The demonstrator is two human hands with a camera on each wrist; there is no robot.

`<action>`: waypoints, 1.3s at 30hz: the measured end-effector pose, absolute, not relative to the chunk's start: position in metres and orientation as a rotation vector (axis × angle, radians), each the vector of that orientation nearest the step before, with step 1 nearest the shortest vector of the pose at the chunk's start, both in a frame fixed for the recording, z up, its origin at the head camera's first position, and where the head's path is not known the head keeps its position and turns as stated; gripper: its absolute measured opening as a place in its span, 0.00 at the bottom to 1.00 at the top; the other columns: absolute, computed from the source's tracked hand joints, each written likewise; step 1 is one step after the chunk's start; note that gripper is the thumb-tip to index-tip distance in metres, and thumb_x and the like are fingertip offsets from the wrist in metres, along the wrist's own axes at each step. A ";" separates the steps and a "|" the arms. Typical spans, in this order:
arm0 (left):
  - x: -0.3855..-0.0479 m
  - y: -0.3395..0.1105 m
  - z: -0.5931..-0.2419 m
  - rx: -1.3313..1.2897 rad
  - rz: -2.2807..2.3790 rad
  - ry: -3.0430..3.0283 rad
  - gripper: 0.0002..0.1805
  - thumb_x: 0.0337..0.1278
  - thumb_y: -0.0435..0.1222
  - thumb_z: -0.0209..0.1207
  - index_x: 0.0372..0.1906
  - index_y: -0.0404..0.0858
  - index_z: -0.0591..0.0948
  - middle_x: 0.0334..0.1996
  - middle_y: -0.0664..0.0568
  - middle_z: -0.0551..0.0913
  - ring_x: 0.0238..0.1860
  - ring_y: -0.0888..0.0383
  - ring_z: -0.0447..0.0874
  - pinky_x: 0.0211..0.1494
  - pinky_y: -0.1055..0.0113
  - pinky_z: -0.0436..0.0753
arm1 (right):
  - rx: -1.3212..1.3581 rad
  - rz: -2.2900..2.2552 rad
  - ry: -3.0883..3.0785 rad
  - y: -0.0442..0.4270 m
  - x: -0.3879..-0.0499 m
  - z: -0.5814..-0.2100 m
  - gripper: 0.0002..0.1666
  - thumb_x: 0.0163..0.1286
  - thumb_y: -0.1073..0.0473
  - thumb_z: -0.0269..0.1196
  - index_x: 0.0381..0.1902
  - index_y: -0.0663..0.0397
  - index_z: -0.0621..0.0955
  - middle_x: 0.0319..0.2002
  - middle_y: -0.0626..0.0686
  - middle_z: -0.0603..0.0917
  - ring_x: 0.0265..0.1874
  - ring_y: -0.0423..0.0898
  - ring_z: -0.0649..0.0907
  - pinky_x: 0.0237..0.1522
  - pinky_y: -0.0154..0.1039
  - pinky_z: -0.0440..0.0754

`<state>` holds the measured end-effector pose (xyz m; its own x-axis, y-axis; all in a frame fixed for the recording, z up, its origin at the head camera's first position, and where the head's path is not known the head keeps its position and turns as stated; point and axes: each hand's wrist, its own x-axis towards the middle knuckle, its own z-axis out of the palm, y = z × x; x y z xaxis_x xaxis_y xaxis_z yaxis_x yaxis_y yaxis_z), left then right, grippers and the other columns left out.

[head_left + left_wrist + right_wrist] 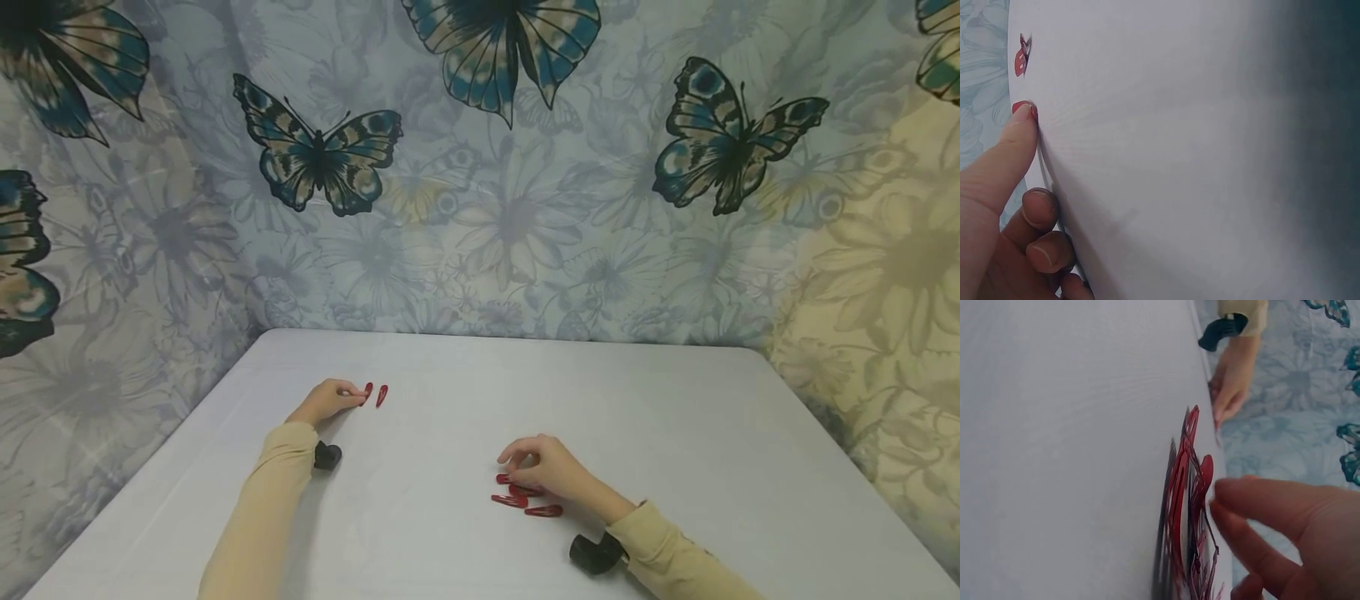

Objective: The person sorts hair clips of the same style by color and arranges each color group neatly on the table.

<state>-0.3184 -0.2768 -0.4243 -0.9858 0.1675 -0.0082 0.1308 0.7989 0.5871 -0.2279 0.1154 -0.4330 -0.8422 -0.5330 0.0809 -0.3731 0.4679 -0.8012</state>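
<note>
The left hand pinches a red snap hair clip beside another clip; the right hand, fingers bent, grip unclear, meets crowded red clips on white tabletop

Two slim, teardrop-shaped red clips lie nearly parallel, slightly apart, at far left; nearer, a loose cluster of glossy red clips, apparently four, partly overlaps.

A white table with rounded far corners stands before the back wall. Faded grey-blue flowers pattern that wall, under big, dark-edged butterflies in teal and cream. The left wall carries similar prints; yellowish light tints the right wall.
</note>
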 end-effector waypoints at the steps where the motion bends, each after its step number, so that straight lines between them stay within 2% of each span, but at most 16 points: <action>1: -0.318 -0.277 -0.425 0.237 0.943 2.922 0.11 0.62 0.36 0.60 0.39 0.29 0.85 0.53 0.31 0.81 0.54 0.35 0.77 0.59 0.44 0.73 | -0.831 -1.278 2.562 0.115 -0.228 -0.434 0.09 0.59 0.68 0.67 0.39 0.59 0.86 0.30 0.54 0.86 0.23 0.33 0.75 0.29 0.28 0.72; 5: -0.319 -0.276 -0.425 0.182 0.950 2.908 0.11 0.62 0.36 0.60 0.38 0.29 0.84 0.52 0.31 0.81 0.48 0.39 0.78 0.55 0.48 0.74 | -0.932 -1.151 2.686 0.114 -0.227 -0.435 0.09 0.57 0.69 0.68 0.37 0.57 0.87 0.29 0.50 0.86 0.30 0.33 0.74 0.35 0.29 0.70; 9: -0.319 -0.276 -0.425 0.151 0.963 2.899 0.11 0.62 0.36 0.61 0.38 0.29 0.84 0.51 0.32 0.82 0.42 0.46 0.77 0.51 0.52 0.74 | -0.923 -1.103 2.730 0.114 -0.225 -0.434 0.10 0.56 0.69 0.68 0.37 0.55 0.87 0.28 0.48 0.85 0.32 0.36 0.70 0.37 0.30 0.67; 14: -0.320 -0.277 -0.425 0.177 0.948 2.906 0.11 0.62 0.36 0.61 0.38 0.29 0.84 0.51 0.31 0.81 0.44 0.43 0.78 0.52 0.50 0.75 | -0.951 -1.074 2.739 0.114 -0.224 -0.432 0.09 0.59 0.69 0.66 0.36 0.54 0.88 0.28 0.47 0.86 0.30 0.35 0.69 0.34 0.29 0.66; 19: -0.320 -0.276 -0.424 0.162 0.937 2.902 0.11 0.62 0.36 0.60 0.39 0.29 0.84 0.52 0.31 0.81 0.46 0.41 0.78 0.53 0.47 0.74 | -0.986 -1.031 2.717 0.113 -0.225 -0.431 0.13 0.62 0.71 0.63 0.41 0.54 0.87 0.28 0.49 0.86 0.30 0.35 0.70 0.34 0.30 0.69; 24: -0.319 -0.274 -0.421 0.148 0.942 2.898 0.12 0.63 0.36 0.60 0.40 0.29 0.84 0.53 0.31 0.81 0.45 0.43 0.78 0.53 0.48 0.74 | -0.953 -1.008 2.725 0.115 -0.227 -0.430 0.10 0.65 0.68 0.62 0.43 0.53 0.85 0.32 0.52 0.86 0.32 0.36 0.72 0.35 0.30 0.70; 28: -0.318 -0.273 -0.421 0.133 0.943 2.891 0.11 0.63 0.36 0.60 0.39 0.29 0.84 0.53 0.31 0.81 0.44 0.44 0.78 0.52 0.50 0.74 | -0.897 -1.131 2.692 0.115 -0.230 -0.428 0.07 0.68 0.68 0.60 0.42 0.55 0.79 0.30 0.54 0.86 0.27 0.35 0.75 0.29 0.29 0.72; 33: -0.319 -0.273 -0.421 0.142 0.937 2.900 0.11 0.62 0.36 0.60 0.38 0.30 0.84 0.52 0.31 0.81 0.42 0.45 0.77 0.50 0.51 0.74 | -0.831 -1.317 2.617 0.117 -0.234 -0.424 0.02 0.68 0.68 0.58 0.36 0.58 0.75 0.23 0.56 0.82 0.20 0.34 0.71 0.22 0.29 0.70; 39: -0.320 -0.274 -0.424 0.142 0.938 2.901 0.11 0.62 0.36 0.61 0.38 0.30 0.84 0.50 0.32 0.81 0.40 0.48 0.75 0.48 0.54 0.74 | -0.756 -1.380 2.593 0.119 -0.241 -0.426 0.03 0.65 0.65 0.63 0.34 0.60 0.82 0.26 0.57 0.85 0.27 0.33 0.74 0.32 0.29 0.72</action>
<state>-0.3201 -0.2744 -0.4237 -0.9917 0.1156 -0.0560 0.0609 0.8070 0.5873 -0.2413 0.1189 -0.4260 -0.8703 -0.4742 0.1332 -0.3754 0.4635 -0.8026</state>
